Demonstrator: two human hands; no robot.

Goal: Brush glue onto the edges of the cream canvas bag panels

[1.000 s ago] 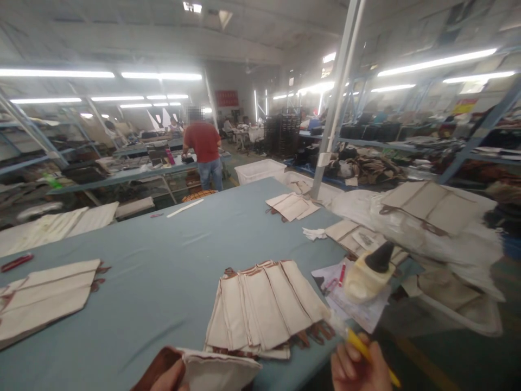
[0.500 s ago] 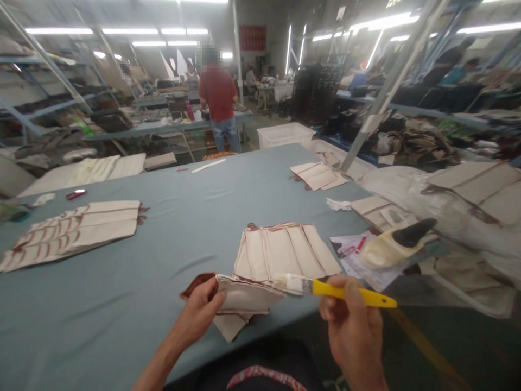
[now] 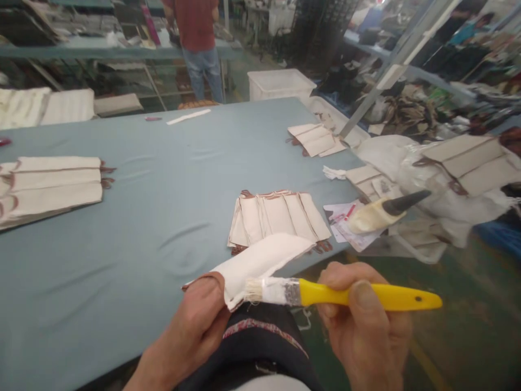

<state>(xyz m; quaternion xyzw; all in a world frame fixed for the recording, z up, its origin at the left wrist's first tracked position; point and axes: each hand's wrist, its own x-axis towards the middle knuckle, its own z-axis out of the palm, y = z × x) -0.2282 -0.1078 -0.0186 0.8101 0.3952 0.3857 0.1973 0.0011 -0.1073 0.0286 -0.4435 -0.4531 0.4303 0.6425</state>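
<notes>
My left hand (image 3: 199, 317) is closed on a cream fabric piece (image 3: 260, 258) with brown edging, at the table's near edge. In my right hand (image 3: 362, 315) is a yellow-handled paintbrush (image 3: 325, 293), held level. Its pale bristles, with white stuff on them and on the metal band, meet the lower edge of the fabric piece. Just beyond lies a stack of cream fabric pieces (image 3: 280, 214) with brown seams, partly covered by the held one. My left fingertips are hidden under the fabric.
The blue-green table (image 3: 163, 206) bears more cream pieces at the left (image 3: 57, 182) and far right (image 3: 315, 138). A cream container with a dark tip (image 3: 376, 214) sits on papers at right. Beyond are a metal post (image 3: 378, 87), a white bin (image 3: 280, 84) and a person (image 3: 197, 38).
My left hand has turned the fabric piece over toward me, showing its broad pale face. The brush has moved left onto its edge. The view has tilted down.
</notes>
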